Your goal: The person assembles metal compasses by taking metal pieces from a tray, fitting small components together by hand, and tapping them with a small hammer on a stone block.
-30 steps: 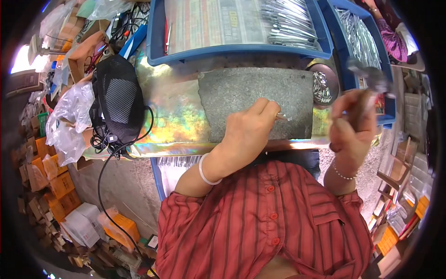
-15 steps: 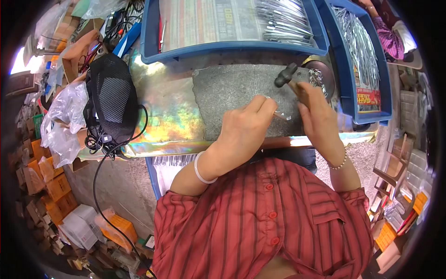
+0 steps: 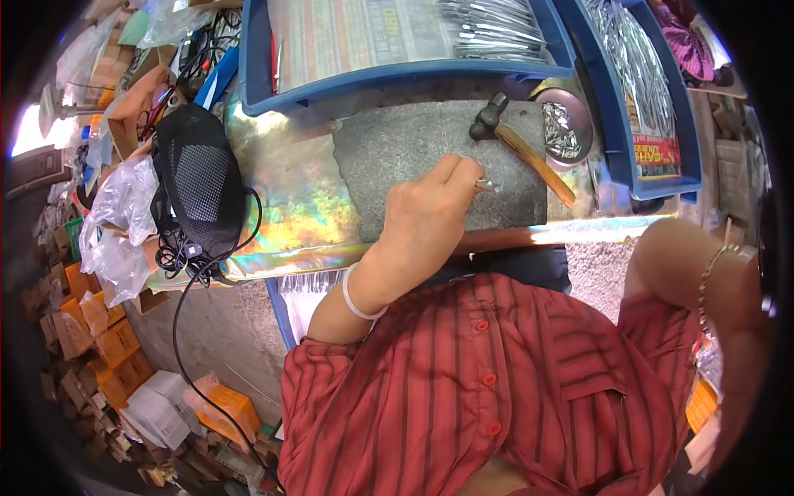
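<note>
My left hand (image 3: 434,207) is closed in a pinch over the grey slab (image 3: 389,145). A small shiny metal piece (image 3: 490,187) sticks out past its fingertips; the rest is hidden in the fingers. The hammer (image 3: 529,157) lies on the slab, dark head at the far side and wooden handle slanting toward the near right, touched by neither hand. My right hand (image 3: 740,347) is raised at the right edge, close to the camera and away from the bench. It is dark and cut off, so its fingers do not show clearly.
A round dish (image 3: 581,116) of small metal parts stands beside the slab. Blue trays (image 3: 413,74) with thin metal pieces line the back and right. A black mesh bag (image 3: 198,169) and cable (image 3: 176,331) lie left. A co-worker's sleeve (image 3: 685,41) shows at upper right.
My right hand has let go of the hammer, which now lies on the slab, and has swung right and up toward the camera. My left hand keeps its pinch, with little movement.
</note>
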`<action>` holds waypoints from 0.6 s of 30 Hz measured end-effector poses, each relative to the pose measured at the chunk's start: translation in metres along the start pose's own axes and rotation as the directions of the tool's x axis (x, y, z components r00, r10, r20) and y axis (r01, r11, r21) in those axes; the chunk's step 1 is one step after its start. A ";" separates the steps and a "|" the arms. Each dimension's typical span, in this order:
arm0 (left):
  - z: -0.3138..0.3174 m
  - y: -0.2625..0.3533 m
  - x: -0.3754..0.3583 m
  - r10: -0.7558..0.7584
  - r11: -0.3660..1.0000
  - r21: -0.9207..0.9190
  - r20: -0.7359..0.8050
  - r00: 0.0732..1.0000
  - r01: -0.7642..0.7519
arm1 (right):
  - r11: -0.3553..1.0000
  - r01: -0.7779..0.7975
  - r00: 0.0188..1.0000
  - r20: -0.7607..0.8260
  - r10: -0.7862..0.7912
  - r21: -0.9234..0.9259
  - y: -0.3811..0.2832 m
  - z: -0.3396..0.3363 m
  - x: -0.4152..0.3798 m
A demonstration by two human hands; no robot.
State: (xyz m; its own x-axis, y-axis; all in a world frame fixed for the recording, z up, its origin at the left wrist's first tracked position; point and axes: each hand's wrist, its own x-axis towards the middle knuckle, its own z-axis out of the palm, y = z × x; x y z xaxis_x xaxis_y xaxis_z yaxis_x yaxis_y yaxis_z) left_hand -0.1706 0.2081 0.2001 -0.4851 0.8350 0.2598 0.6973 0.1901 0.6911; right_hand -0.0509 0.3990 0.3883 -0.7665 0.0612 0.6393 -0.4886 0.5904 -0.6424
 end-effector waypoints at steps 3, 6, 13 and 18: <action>0.000 -0.003 0.001 -0.003 1.000 -0.011 -0.019 1.000 0.003 | 0.999 0.026 0.999 0.025 -0.025 -0.022 0.002 -0.016 0.007; -0.004 -0.001 0.004 0.001 1.000 0.020 -0.003 1.000 -0.001 | 0.998 0.021 0.999 0.035 -0.019 -0.055 0.005 -0.021 -0.005; -0.001 0.001 -0.002 -0.004 1.000 0.004 0.003 1.000 0.004 | 0.992 -0.082 0.982 0.163 0.096 -0.095 0.038 0.006 -0.018; -0.004 0.001 0.000 0.015 1.000 0.021 -0.016 1.000 -0.015 | 1.000 -0.019 0.990 0.142 0.020 -0.006 0.031 0.004 -0.009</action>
State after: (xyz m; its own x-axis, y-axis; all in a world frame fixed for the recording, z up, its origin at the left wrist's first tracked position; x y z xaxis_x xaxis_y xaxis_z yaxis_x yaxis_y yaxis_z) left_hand -0.1722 0.2066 0.2032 -0.4827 0.8295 0.2810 0.7152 0.1882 0.6731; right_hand -0.0611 0.4138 0.3613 -0.8274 -0.0415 0.5601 -0.4712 0.5939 -0.6521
